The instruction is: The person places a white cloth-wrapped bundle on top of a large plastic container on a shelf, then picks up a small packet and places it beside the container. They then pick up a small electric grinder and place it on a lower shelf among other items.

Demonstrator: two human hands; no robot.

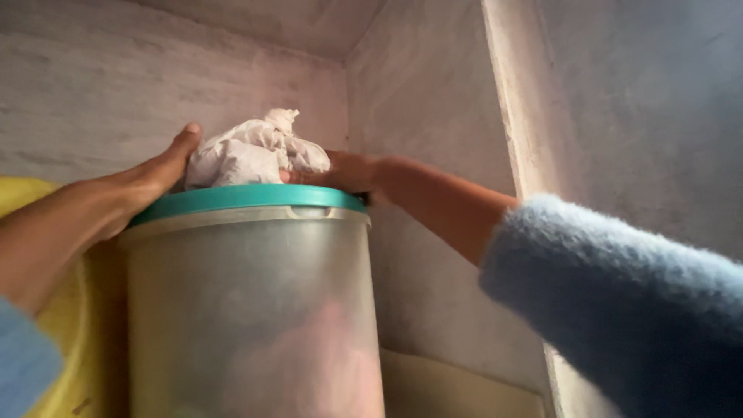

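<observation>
Head view: crumpled white plastic bundle atop teal-lidded translucent tub, steadied by open left hand at nine o'clock, right hand at three o'clock, grip hidden.

walls: pale, streaked plaster; back wall fills the frame from nine to twelve o'clock, side wall runs from centre toward one o'clock
corner: the two walls meet in a vertical line just right of twelve o'clock
ceiling: a pale strip at twelve o'clock, above the corner
post: whitish upright edge at one to two o'clock, just beside the side wall
far wall: grey-blue, blurred surface at two to three o'clock
yellow tub: curved rim and side at eight to nine o'clock, partly hidden
ledge: cream slab at five to six o'clock, below the side wall
</observation>
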